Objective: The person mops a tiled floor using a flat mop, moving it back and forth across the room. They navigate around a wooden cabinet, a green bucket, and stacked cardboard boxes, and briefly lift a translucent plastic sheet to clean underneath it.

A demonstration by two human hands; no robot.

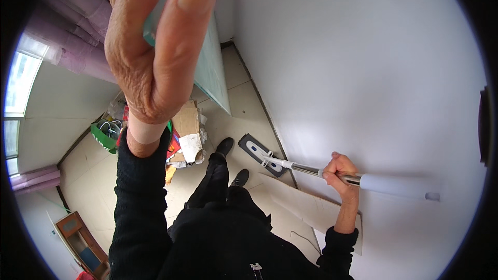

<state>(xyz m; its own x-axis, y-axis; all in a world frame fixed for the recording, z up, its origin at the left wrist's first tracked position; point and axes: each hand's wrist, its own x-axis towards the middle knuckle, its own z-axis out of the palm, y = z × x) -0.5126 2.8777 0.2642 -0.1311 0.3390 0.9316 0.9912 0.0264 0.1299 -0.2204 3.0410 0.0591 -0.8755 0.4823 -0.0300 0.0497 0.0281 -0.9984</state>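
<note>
My left hand point(151, 46) is raised close to the camera, its thumb and fingers closed around the edge of a greenish glass panel point(212, 66). The fingertips run out of the picture at the top. The panel slants down behind the hand to a pointed corner over the tiled floor. At the right, my right hand point(340, 175) grips the metal pole point(307, 168) of a flat mop, below its white handle point(397, 186). The grey mop head point(262, 154) lies on the floor by the wall, just ahead of my shoes.
Flattened cardboard point(186, 118) and papers are piled left of my feet, beside a green bag point(103, 136). A pale board point(299, 198) leans along the right wall point(350, 66). Purple curtains point(74, 19) hang at the left. A wooden cabinet point(83, 245) stands at the lower left.
</note>
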